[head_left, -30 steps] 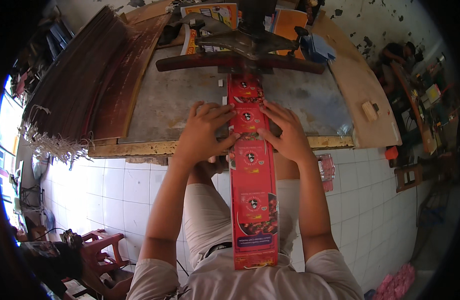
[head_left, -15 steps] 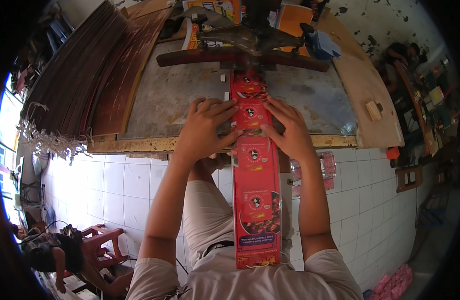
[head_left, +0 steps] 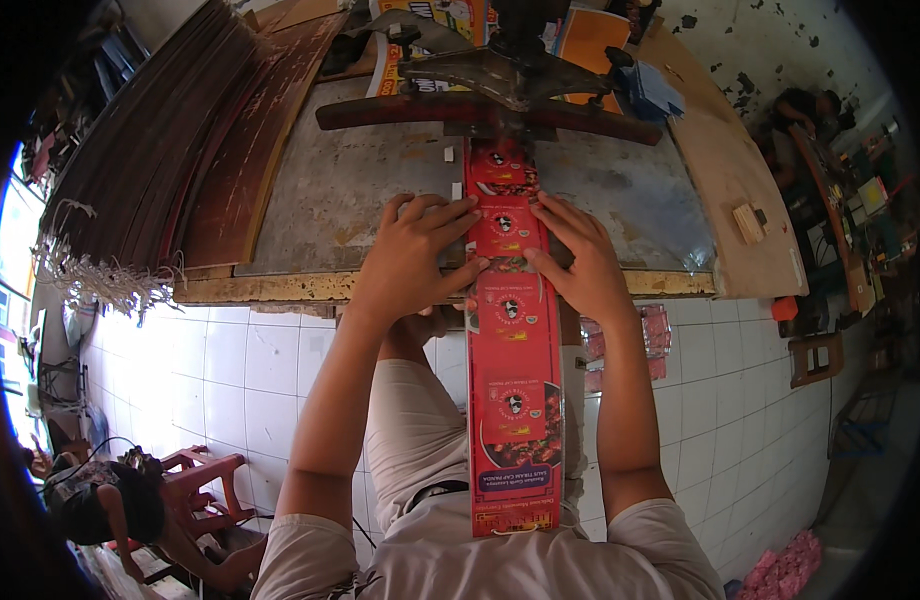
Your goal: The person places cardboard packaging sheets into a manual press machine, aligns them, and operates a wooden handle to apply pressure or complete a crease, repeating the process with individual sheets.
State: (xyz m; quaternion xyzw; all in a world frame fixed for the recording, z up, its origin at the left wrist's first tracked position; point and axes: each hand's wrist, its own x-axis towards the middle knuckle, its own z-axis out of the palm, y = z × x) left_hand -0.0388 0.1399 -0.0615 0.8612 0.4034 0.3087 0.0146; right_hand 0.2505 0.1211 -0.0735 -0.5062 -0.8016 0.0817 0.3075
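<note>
Stacked dark wooden boards point(head_left: 170, 140), ridged and long, lean at the far left of the worn grey metal-topped bench point(head_left: 320, 200). Left hand point(head_left: 415, 255) lies flat, fingers spread, pressing the edge of the long glossy red printed packaging strip point(head_left: 510, 330). That strip runs from the person's lap, over the bench edge, under the dark iron press bar point(head_left: 490, 110). Right hand point(head_left: 575, 260) presses its other edge, open too. Feeding looks to be the step in hand; advancing it would need both hands sliding evenly.

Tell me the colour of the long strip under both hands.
Mostly red strip with repeated round emblems; head view.
</note>
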